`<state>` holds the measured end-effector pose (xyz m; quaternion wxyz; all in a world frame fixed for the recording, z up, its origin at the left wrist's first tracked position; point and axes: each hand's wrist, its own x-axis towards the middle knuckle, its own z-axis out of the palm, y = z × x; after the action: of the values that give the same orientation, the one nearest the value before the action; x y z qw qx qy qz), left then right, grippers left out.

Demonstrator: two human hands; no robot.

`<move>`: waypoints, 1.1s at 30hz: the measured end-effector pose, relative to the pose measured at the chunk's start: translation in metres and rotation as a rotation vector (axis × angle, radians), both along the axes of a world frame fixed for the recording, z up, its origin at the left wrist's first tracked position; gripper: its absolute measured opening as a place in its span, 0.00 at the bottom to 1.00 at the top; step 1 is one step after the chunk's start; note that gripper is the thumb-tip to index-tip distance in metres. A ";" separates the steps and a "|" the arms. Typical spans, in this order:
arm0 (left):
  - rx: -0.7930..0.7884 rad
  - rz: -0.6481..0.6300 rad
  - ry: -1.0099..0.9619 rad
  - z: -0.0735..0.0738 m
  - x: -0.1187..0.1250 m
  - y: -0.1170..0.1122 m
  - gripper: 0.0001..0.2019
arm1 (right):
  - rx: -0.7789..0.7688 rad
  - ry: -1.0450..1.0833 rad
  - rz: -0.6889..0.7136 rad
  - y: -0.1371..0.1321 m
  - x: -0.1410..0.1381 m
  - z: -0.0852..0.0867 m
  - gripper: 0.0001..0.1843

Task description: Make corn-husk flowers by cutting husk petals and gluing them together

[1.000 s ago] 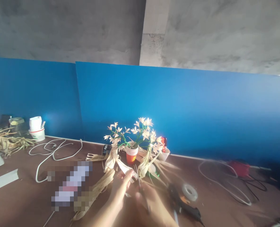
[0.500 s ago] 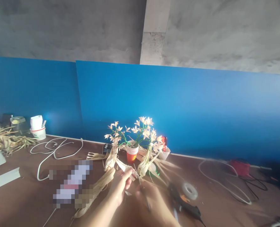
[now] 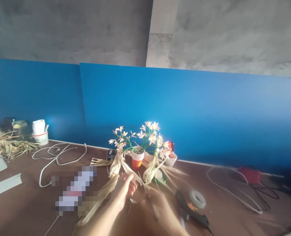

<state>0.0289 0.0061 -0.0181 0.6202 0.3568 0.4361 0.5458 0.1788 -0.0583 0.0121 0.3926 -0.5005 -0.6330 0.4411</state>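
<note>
Compared with half a second ago, we are showing a broader, smoother flap of the pale husk strip [image 3: 128, 169] above our left hand [image 3: 124, 190], while a small white scrap [image 3: 133, 201] is lying on the table [image 3: 224, 203] as before. Our hands are working apart: the left is pinching the strip under its thumb, fingers curling, and the right hand [image 3: 159, 203], blurred, is closing around a slender dark tool [image 3: 145, 190]. The strip is rising beyond the left hand, and the tool's tip is pointing just beside its right edge; we cannot tell whether they are touching. Behind it, an orange cup [image 3: 137, 163] with stacked white rims is holding green-stemmed, star-shaped cream flowers [image 3: 152, 139]. To the strip's right, a wrinkled, papery husk bundle [image 3: 149, 172] is bulging, and a smooth, ring-shaped tape roll [image 3: 197, 199] is lying flat.
</note>
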 end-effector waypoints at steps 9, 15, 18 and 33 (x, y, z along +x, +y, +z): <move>0.065 0.032 0.131 -0.004 0.001 0.000 0.24 | -0.094 0.025 -0.011 -0.001 -0.002 0.002 0.25; 0.086 -0.046 0.165 0.001 -0.001 0.000 0.25 | -0.211 0.102 -0.056 -0.004 -0.004 0.008 0.24; 0.087 -0.057 0.204 0.002 -0.004 0.001 0.27 | -0.284 0.110 -0.084 -0.005 -0.005 0.013 0.19; 0.099 -0.050 0.244 -0.005 -0.004 0.004 0.28 | -0.165 -0.039 -0.011 -0.005 -0.002 0.012 0.08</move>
<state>0.0245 0.0100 -0.0234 0.5576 0.4615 0.4717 0.5036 0.1770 -0.0633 0.0238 0.3403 -0.5432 -0.5992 0.4796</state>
